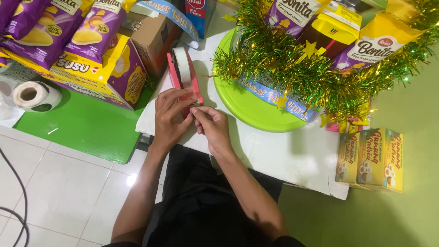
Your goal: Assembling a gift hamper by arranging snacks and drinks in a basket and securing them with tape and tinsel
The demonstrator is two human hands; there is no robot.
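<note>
A red tape dispenser (184, 75) with a white roll of tape lies on a white sheet (283, 158) on the floor. My left hand (170, 114) rests on the near end of the dispenser and holds it down. My right hand (209, 124) pinches the end of the tape at the dispenser's cutter, fingertips touching those of the left hand. Just right of the hands stands a round lime-green tray (238, 98) that carries snack packets wrapped in gold and green tinsel (292, 68) with a blue ribbon banner.
Purple and yellow snack boxes (98, 68) and purple packets are stacked at the upper left beside a brown carton (151, 34). A white roll (34, 95) lies on a green mat (87, 126). Yellow boxes (371, 158) sit at the right. A black cable (18, 201) crosses the tiles.
</note>
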